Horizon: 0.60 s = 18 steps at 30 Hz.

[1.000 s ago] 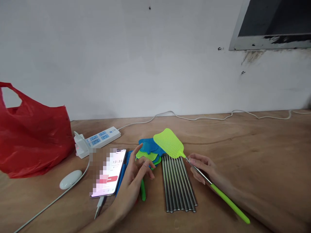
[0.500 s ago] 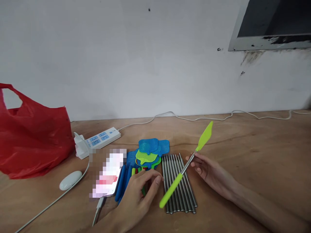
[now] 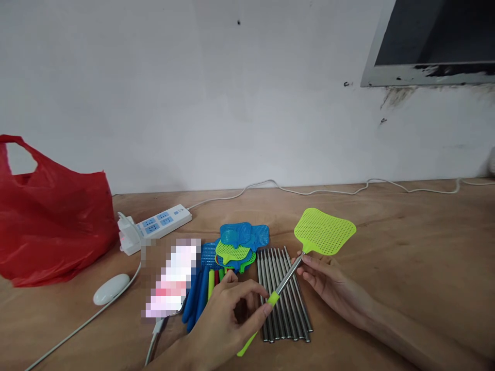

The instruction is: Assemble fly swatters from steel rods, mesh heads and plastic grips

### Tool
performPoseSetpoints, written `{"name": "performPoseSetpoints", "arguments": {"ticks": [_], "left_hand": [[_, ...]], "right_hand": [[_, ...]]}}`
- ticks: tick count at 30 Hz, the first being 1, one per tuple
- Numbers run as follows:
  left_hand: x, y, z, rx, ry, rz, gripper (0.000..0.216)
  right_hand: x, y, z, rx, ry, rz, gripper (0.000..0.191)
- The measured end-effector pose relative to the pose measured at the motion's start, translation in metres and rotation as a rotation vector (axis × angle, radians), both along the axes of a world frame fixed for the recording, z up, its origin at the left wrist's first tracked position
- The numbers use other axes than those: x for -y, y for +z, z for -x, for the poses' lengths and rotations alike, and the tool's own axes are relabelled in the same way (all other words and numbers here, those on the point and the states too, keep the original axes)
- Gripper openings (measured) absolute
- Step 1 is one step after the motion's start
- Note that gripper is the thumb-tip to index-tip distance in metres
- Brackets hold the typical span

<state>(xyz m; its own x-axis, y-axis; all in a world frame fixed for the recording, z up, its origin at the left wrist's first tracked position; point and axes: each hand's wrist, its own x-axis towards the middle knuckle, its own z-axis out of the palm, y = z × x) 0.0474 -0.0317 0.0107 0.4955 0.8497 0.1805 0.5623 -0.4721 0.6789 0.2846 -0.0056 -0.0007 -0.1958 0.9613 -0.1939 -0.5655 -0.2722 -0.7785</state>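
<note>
A lime-green fly swatter (image 3: 325,232) with a metal shaft slants over the table, its perforated head turned broadside to me. My right hand (image 3: 323,281) pinches the shaft just below the head. The thumb and fingers of my left hand (image 3: 232,312) close on the top of the green grip, whose lower part is partly hidden behind that hand. Beneath the swatter lies a row of several metal rods (image 3: 284,309). Beyond my left hand is a pile of blue and green swatter heads (image 3: 235,242), with blue handles (image 3: 195,299) and other coloured handles beside it.
A phone (image 3: 174,278), blurred out, lies left of the handles with a cable plugged in. Behind it stands a white power strip (image 3: 166,221). A red plastic bag (image 3: 58,226) and a white oval object (image 3: 112,288) are at the left. A thin white cord (image 3: 317,191) runs along the wall.
The swatter has been rotated, so its head went from edge-on to broadside. My left hand has moved right and taken hold of the grip, while my right hand stays on the shaft.
</note>
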Motion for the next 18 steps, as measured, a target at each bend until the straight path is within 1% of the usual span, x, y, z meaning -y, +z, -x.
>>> {"name": "performPoseSetpoints", "arguments": {"ticks": [4, 7, 9, 11, 14, 18], "left_hand": [[-0.001, 0.003, -0.004, -0.016, 0.008, -0.027, 0.02], [-0.001, 0.004, -0.008, -0.037, 0.012, 0.015, 0.021], [-0.001, 0.003, -0.011, -0.051, 0.014, 0.038, 0.022], [-0.001, 0.001, -0.014, -0.06, 0.018, 0.023, 0.024], [-0.001, -0.002, -0.017, -0.066, 0.013, -0.011, 0.027], [0.0, -0.005, -0.019, -0.065, 0.029, -0.003, 0.026]], "right_hand": [[0.0, 0.003, 0.004, -0.025, 0.002, 0.007, 0.022], [-0.001, 0.003, 0.007, -0.011, 0.036, -0.016, 0.02], [0.0, 0.002, 0.009, 0.013, 0.056, -0.037, 0.018], [0.001, 0.002, 0.011, 0.034, 0.058, -0.053, 0.018], [0.004, 0.003, 0.014, 0.056, 0.046, -0.053, 0.022], [0.007, 0.005, 0.015, 0.075, 0.02, -0.039, 0.024]]}}
